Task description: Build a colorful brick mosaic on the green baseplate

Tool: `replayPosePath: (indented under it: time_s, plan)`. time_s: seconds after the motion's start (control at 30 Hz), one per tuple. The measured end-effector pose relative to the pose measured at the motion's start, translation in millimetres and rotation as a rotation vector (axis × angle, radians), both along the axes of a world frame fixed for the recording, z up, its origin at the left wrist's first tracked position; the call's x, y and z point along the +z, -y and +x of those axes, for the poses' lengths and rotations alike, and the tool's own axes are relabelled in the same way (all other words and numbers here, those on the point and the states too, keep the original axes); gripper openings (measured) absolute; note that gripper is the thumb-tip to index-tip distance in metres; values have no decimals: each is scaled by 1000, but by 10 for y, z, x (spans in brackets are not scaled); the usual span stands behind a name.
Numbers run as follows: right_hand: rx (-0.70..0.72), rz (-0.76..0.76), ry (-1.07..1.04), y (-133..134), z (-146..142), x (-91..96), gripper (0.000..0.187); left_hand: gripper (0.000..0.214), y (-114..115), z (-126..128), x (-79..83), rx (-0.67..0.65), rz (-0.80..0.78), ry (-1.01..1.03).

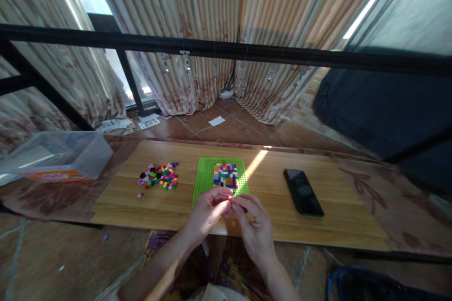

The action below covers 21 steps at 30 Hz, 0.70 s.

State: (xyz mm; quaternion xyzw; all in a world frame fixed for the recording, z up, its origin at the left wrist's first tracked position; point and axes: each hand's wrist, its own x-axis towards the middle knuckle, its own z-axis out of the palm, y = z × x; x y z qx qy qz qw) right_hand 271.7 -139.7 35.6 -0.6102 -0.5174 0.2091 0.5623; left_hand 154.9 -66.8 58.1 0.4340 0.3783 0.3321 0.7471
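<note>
My left hand (pixel 208 209) and my right hand (pixel 256 223) meet at the fingertips over the near edge of a green studded baseplate (pixel 204 176). Both are closed in a pinch around small toy bricks (pixel 231 200); a bit of red shows between the fingers, and the rest is hidden. Just beyond my fingertips, a block of many-coloured bricks (pixel 225 175) is fixed on the baseplate, its near edge partly covered by my hands. Left of the baseplate lies a loose pile of coloured bricks (pixel 160 176), with a pink one (pixel 140 195) apart from it.
A black phone (pixel 303 193) lies on the wooden board (pixel 268 197) at the right. At the far left stands a clear plastic bin (pixel 88 150) with an orange label. A dark metal rail (pixel 212 50) crosses in front of the curtains. One small piece (pixel 105 237) is on the floor.
</note>
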Motion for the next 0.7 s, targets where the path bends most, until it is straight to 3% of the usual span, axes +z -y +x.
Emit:
replayPosePath:
  time_s: [0.37, 0.53, 0.7]
  plan:
    - [34, -24, 19, -35, 43, -31, 15, 38, 34, -20, -58, 5, -194, 79]
    - [-46, -21, 62, -94, 136, -79, 15, 31, 16, 0, -96, 31, -114, -30]
    - [-154, -73, 209, -328, 329, -46, 21, 34, -67, 10, -218, 20, 49, -129]
